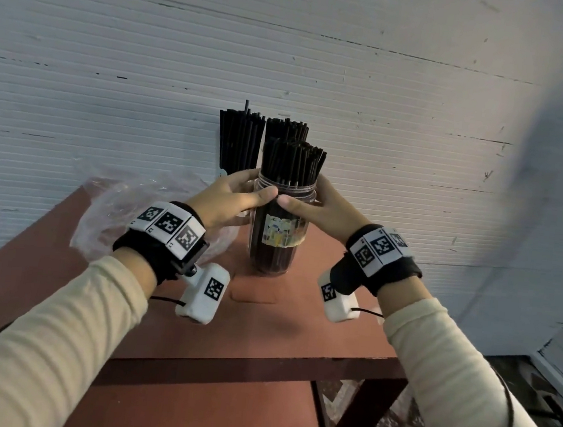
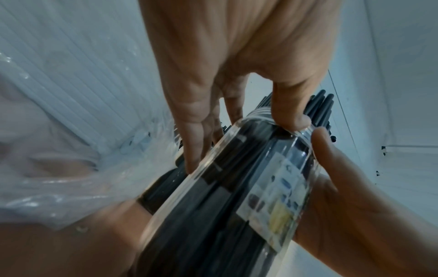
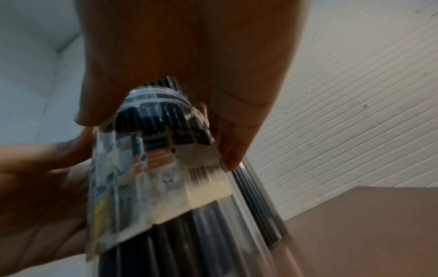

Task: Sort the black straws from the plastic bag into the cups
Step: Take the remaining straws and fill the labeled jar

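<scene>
The jar's label [image 3: 166,168] — print and barcode too blurred to read.

Jar label [image 3: 166,178] blurred — print unreadable.

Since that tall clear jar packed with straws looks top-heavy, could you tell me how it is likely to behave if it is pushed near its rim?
The jar is tall and narrow with straws standing above its rim, so a push up high would probably tip it. Its clear wall looks smooth, perhaps slippery; both the left hand and right hand grip it. Packed full, it is likely fairly stable.
</scene>
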### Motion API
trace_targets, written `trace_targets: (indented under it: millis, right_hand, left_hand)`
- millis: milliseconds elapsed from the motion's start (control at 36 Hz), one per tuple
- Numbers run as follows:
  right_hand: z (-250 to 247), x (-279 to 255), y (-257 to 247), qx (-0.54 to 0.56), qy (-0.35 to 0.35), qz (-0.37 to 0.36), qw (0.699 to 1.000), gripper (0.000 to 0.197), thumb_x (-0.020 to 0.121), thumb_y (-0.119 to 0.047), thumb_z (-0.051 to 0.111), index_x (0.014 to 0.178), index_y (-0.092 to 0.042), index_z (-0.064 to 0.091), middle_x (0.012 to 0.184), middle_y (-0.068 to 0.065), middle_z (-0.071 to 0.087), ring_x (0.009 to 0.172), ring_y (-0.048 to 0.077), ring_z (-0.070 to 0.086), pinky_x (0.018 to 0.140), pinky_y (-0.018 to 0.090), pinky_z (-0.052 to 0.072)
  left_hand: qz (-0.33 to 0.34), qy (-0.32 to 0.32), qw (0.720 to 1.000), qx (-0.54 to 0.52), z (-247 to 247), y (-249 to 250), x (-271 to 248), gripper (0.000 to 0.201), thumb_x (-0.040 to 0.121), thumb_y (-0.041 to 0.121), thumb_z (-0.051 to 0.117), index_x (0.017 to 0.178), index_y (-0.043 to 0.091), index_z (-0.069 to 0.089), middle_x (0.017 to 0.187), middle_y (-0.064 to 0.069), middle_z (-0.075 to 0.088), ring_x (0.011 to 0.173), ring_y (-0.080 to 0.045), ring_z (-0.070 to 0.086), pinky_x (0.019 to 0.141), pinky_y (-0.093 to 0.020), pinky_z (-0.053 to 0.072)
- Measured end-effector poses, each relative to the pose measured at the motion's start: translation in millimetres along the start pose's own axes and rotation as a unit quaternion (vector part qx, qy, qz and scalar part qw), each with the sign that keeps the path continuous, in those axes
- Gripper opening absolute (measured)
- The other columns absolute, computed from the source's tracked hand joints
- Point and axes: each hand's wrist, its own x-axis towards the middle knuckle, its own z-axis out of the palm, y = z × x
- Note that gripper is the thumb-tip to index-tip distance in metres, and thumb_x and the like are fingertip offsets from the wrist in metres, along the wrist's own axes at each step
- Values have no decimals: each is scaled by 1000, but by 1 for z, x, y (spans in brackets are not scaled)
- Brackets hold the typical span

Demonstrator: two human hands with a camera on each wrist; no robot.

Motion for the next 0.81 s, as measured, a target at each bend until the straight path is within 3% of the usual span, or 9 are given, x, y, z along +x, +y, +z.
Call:
trace_targets:
  millis: [167, 306, 389, 444, 528, 639, 722, 805]
  right_hand:
    - [2, -1, 2, 3, 47, 6, 999, 93, 62, -69, 73, 139, -28, 40, 130, -13, 57, 120, 3, 54, 102, 37, 48]
    - [-3, -1, 3, 3, 70, 18, 997, 92, 58, -71, 73, 136, -31, 43, 129, -16, 58, 118, 2, 54, 101, 36, 48]
    - [-11, -2, 10, 13, 99, 32, 994, 90, 60, -67, 75, 136, -30, 44, 129, -14, 58, 117, 3, 55, 100, 36, 48]
    - [-18, -2, 16, 21, 124, 52, 991, 83, 67, -59, 77, 136, -28, 43, 127, -11, 59, 115, 6, 57, 100, 36, 48]
    - [-30, 2, 27, 34, 178, 69, 981, 77, 74, -47, 78, 138, -24, 41, 123, -8, 59, 111, 10, 57, 96, 33, 49]
    - [-40, 15, 39, 31, 229, 82, 970, 74, 78, -42, 76, 138, -23, 38, 112, -10, 56, 104, 11, 55, 88, 31, 47]
    - [-43, 30, 49, 26, 255, 89, 963, 74, 79, -41, 76, 139, -22, 36, 111, -10, 54, 104, 12, 54, 91, 34, 48]
    - [-45, 46, 58, 25, 278, 90, 956, 76, 80, -39, 75, 141, -20, 34, 112, -9, 53, 104, 12, 53, 93, 33, 47]
  left_hand:
    - [3, 27, 999, -37, 7, -7, 3, 25, 97, 26, 55, 118, 38, 50, 109, 22, 61, 100, 6, 56, 79, -23, 48]
    - [21, 52, 998, -43, 12, -7, 9, 30, 97, 23, 56, 126, 26, 51, 119, 7, 64, 105, -4, 61, 83, -22, 49]
    - [51, 122, 991, -4, 7, -5, 21, 19, 96, 21, 58, 115, 21, 61, 113, 3, 67, 102, -8, 62, 91, -25, 48]
    - [87, 208, 974, 12, 3, -3, 31, 17, 92, 21, 64, 109, 18, 63, 102, 5, 65, 90, -5, 60, 84, -17, 47]
    - [106, 316, 943, 6, -4, 2, 49, 36, 84, 25, 73, 116, 17, 56, 111, 0, 61, 99, -10, 57, 79, -15, 44]
    - [94, 366, 926, 16, -18, 7, 78, 73, 78, 28, 80, 136, 17, 37, 138, -6, 42, 123, -15, 44, 97, -20, 35]
    - [51, 360, 931, 16, -30, 3, 102, 99, 73, 29, 84, 148, 17, 21, 151, -11, 29, 138, -21, 34, 104, -23, 28]
    - [-12, 321, 946, 35, -39, -7, 122, 117, 68, 27, 88, 153, 14, 9, 155, -14, 28, 142, -25, 32, 115, -33, 28]
